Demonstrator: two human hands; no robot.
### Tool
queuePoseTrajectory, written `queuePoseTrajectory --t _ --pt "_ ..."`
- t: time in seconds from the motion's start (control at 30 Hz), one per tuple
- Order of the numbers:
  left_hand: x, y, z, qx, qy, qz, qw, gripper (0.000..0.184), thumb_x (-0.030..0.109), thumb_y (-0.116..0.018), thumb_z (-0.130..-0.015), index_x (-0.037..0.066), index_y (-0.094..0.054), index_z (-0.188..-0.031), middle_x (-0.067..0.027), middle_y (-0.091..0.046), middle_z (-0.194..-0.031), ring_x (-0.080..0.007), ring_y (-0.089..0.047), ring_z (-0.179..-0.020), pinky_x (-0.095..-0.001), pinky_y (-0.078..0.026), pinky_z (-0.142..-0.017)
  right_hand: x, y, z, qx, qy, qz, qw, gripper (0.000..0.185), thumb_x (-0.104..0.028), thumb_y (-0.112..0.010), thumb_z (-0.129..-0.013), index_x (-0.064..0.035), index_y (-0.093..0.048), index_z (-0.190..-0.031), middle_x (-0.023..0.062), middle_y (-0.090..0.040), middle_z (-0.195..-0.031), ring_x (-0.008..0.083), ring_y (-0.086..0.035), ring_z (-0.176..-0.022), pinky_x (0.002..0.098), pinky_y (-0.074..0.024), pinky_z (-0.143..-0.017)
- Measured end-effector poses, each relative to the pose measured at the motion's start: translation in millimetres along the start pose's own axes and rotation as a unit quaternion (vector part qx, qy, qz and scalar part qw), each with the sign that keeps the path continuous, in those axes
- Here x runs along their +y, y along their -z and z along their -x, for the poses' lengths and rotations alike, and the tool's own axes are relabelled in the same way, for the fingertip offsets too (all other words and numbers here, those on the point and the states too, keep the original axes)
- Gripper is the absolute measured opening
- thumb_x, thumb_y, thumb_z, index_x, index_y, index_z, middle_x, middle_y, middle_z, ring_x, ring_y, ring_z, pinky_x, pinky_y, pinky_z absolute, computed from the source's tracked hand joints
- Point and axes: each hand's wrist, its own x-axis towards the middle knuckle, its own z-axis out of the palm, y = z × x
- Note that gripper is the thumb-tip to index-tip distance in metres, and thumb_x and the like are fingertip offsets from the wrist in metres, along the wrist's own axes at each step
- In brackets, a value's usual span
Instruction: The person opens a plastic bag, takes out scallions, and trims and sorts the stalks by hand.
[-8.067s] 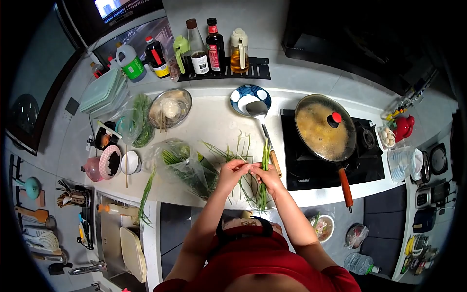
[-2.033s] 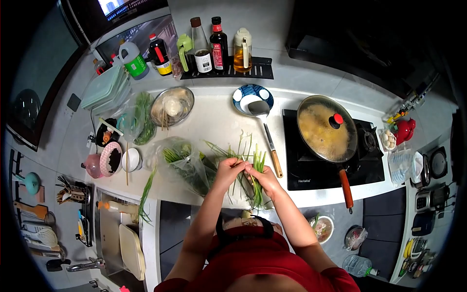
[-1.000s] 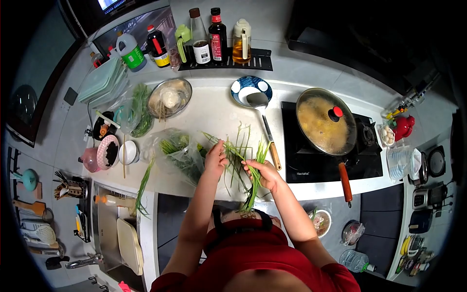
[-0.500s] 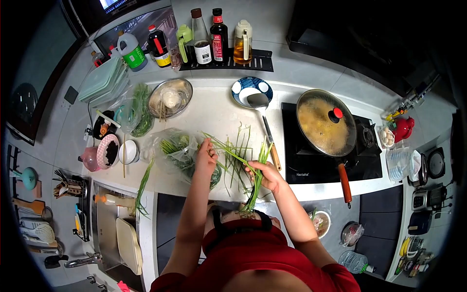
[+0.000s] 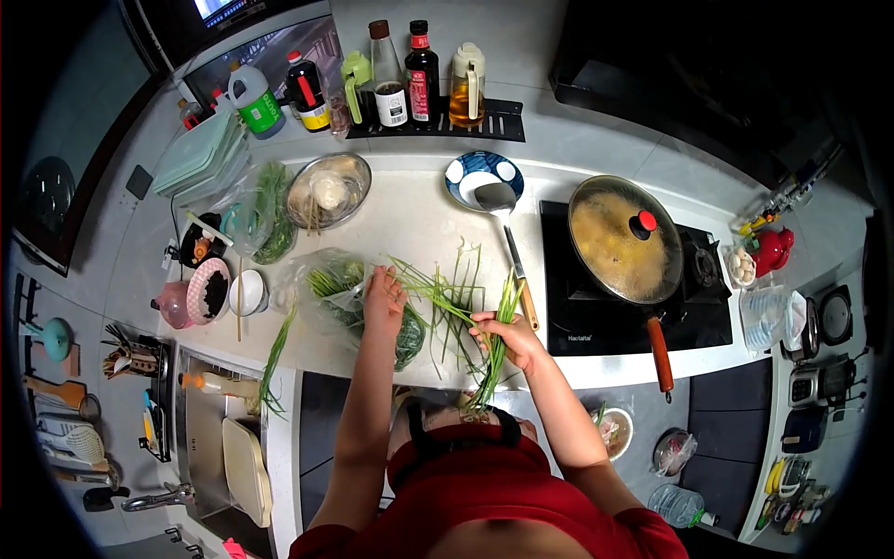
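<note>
My right hand (image 5: pixel 510 341) is closed around a bunch of long thin green chives (image 5: pixel 494 369), whose lower ends hang past the counter edge. Some stalks stick out to the left from this bunch, toward my other hand. My left hand (image 5: pixel 383 296) hovers beside their tips, fingers loosely curled and apart, with nothing visible in them. Under and beside it sits a clear plastic bag (image 5: pixel 296 279) of leafy greens (image 5: pixel 410 337). More loose stalks (image 5: pixel 453 321) lie scattered on the counter between my hands.
A lidded pan (image 5: pixel 615 247) steams on the black cooktop (image 5: pixel 596 335) at right. A spatula (image 5: pixel 514 256) rests on a blue-rimmed plate (image 5: pixel 458 193). At left are a metal bowl (image 5: pixel 361 177), a pink bowl (image 5: pixel 197 296) and the sink (image 5: pixel 207 429). Bottles (image 5: pixel 422 79) line the back wall.
My left hand has shifted slightly left, away from the stalk tips, and its fingers have loosened. My right hand still holds the bunch in nearly the same place.
</note>
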Motion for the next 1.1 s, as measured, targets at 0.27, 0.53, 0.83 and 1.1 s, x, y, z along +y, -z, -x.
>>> queuePoseTrajectory --t 0.27,0.53,0.83,1.1 --pt "26 -27 12 -0.011 -0.073 0.03 0.997 0.019 0.029 -0.045 -0.09 0.011 -0.043 -0.097 -0.0056 -0.053 -0.098 -0.0206 -0.053 -0.093 -0.0381 -0.042 -0.081 16 16 -12 0.141 0.047 0.093 0.985 0.015 -0.006 -0.051 -0.083 -0.0001 -0.059 -0.093 0.0079 -0.062 -0.081 0.0085 -0.057 -0.068 0.0206 -0.0453 -0.051" --pt "22 -31 12 -0.018 -0.036 0.052 0.998 0.016 0.027 -0.046 -0.09 0.014 -0.044 -0.097 -0.0042 -0.053 -0.102 -0.0188 -0.052 -0.095 -0.0378 -0.04 -0.086 53 39 -51 0.205 0.262 0.292 0.897 0.02 -0.013 -0.055 -0.081 -0.0001 -0.062 -0.094 0.0053 -0.06 -0.091 0.0137 -0.055 -0.082 0.0249 -0.0418 -0.072" --pt "10 -40 8 0.011 -0.027 0.1 0.995 0.02 0.028 -0.044 -0.09 0.012 -0.041 -0.101 -0.008 -0.049 -0.11 -0.0208 -0.049 -0.102 -0.0395 -0.039 -0.088 19 5 -21 -0.026 0.013 0.294 0.955 0.028 -0.012 -0.058 -0.076 -0.0071 -0.062 -0.103 0.0031 -0.062 -0.078 0.0077 -0.051 -0.063 0.02 -0.0371 -0.044" --pt "11 -30 -11 -0.012 -0.026 0.142 0.989 0.019 0.028 -0.043 -0.09 0.013 -0.041 -0.101 -0.0044 -0.05 -0.108 -0.0179 -0.05 -0.099 -0.0378 -0.037 -0.09 44 11 -44 -0.085 0.064 0.249 0.963 0.022 -0.013 -0.066 -0.073 -0.0027 -0.064 -0.092 0.0053 -0.063 -0.085 0.0116 -0.056 -0.071 0.0224 -0.044 -0.063"
